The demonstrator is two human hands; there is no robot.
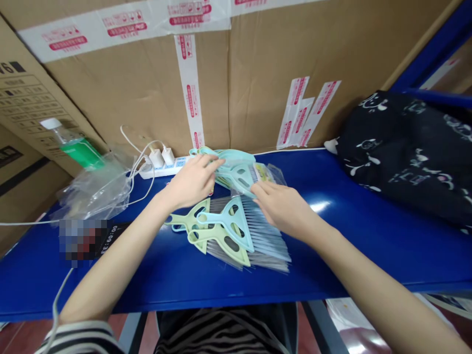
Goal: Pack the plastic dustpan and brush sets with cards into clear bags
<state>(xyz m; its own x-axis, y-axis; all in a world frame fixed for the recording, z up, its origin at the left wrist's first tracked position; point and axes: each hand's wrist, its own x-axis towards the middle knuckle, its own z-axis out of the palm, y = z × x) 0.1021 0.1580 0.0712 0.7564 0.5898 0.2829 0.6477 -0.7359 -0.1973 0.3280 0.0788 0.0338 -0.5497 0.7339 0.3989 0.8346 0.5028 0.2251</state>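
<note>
My left hand [191, 182] lies on a stack of aqua plastic hand brushes [236, 157] at the back of the blue table, its fingers across their handles. My right hand [280, 209] sits just to the right, with its fingertips at a pale green brush head [239, 177] and its palm above grey-blue bristles [265, 236]. In front of both hands lies a loose pile of pale green and light blue brushes [224, 236]. A clear packet with a yellow label [267, 173] lies partly under the back stack.
Power strip [162, 169] with white plugs and cables stands at the back left, beside a crumpled clear plastic bag [96, 187] and a green-labelled bottle [75, 145]. A black patterned bag [401, 152] lies at the right. A taped cardboard carton [228, 83] stands behind the blue table [350, 255].
</note>
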